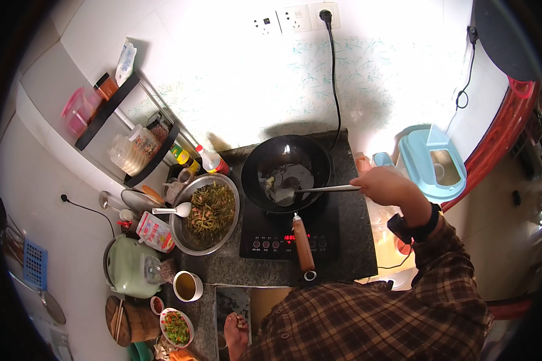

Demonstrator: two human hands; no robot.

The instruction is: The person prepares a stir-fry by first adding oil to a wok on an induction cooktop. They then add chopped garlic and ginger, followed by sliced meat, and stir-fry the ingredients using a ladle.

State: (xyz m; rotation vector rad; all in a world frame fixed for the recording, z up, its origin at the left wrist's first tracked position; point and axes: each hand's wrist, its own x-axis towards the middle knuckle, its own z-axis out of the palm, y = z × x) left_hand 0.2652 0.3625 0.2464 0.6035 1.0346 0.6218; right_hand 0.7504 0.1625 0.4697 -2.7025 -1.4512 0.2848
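Observation:
My right hand grips the metal handle of a ladle. The ladle's head rests inside a black wok, where there is some shiny liquid and a small pale piece of food. Under the wok is a black induction cooktop with a lit red display. The wok's wooden handle points towards me. My left hand is low in front of my body, its fingers curled around small pale pieces of food, too small to identify.
Left of the cooktop stands a steel basin of chopped greens with a white spoon. Nearby are a white cup, a bowl of chopped peppers, a green rice cooker and a spice rack. A blue grain container sits right.

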